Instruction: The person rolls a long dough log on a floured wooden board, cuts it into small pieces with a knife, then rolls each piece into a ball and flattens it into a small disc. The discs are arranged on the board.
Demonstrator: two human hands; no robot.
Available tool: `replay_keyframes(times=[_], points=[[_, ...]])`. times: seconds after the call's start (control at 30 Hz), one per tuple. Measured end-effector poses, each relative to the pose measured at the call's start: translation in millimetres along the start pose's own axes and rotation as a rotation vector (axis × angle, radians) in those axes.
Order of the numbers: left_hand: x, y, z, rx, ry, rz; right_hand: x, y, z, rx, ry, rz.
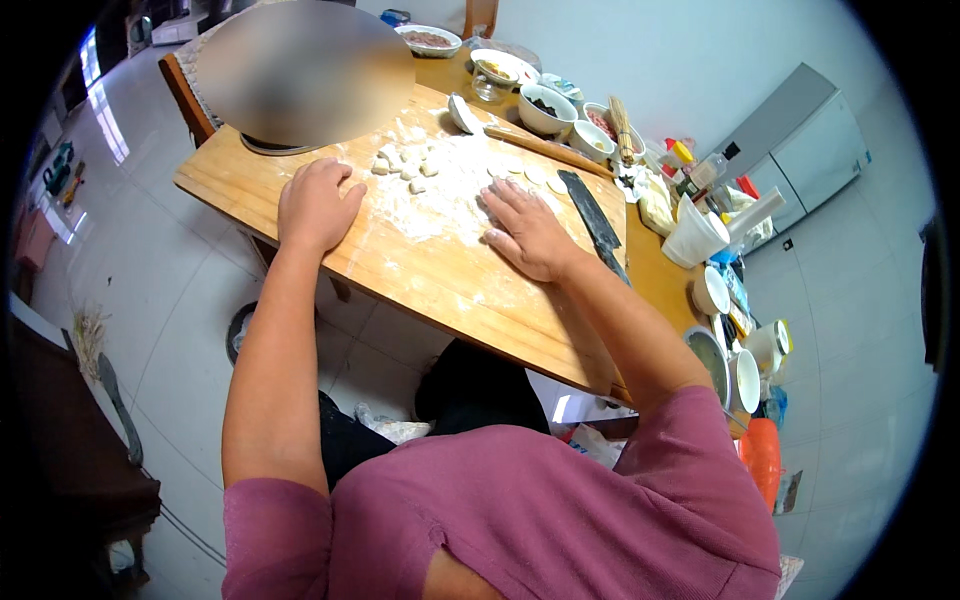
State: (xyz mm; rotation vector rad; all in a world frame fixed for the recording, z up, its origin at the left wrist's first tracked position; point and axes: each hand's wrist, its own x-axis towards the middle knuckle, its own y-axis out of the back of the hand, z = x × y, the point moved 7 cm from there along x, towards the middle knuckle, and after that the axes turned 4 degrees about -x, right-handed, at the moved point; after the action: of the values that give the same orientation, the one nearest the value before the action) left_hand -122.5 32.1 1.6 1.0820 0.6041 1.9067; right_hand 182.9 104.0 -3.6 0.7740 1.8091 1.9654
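Note:
My right hand (pixel 528 228) lies palm down on the floured wooden board (pixel 420 290), its fingers spread and dusted white. Anything under the palm is hidden. Just beyond its fingertips lie several small flattened dough rounds (pixel 535 177). My left hand (pixel 318 205) rests at the board's near left edge, thumb apart from the fingers, with nothing visible in it. Between the hands, farther off, several small lumps of dough (pixel 405 162) sit in loose flour (pixel 425 215). A dark-bladed knife (pixel 590 212) lies to the right of my right hand. Beyond the rounds rests a wooden rolling pin (pixel 550 148).
A white scoop-like dish (pixel 463 115) sits at the board's far edge. Bowls of food, including a white bowl (pixel 546 110), line the table behind. Bottles (pixel 708 170), a white jug (pixel 693 235) and more bowls crowd the right side. A blurred patch covers the far left corner.

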Motion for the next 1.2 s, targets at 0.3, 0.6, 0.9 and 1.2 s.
replay_keyframes(times=[0.3,0.6,0.9,1.2], points=[[-1.6,0.8,-3.0,-0.022,-0.049,0.058,53.1,5.8,90.7,0.820,-0.486,0.429],[0.1,-1.6,-8.6,-0.031,-0.033,0.067,27.1,42.4,131.2,0.875,-0.746,0.356],[0.0,-0.6,-1.0,-0.033,-0.009,0.030,-12.8,66.1,85.7,0.128,-0.592,-0.107],[-0.1,-1.0,-7.5,-0.014,-0.001,0.047,82.1,22.3,3.0,0.351,-0.232,0.121]])
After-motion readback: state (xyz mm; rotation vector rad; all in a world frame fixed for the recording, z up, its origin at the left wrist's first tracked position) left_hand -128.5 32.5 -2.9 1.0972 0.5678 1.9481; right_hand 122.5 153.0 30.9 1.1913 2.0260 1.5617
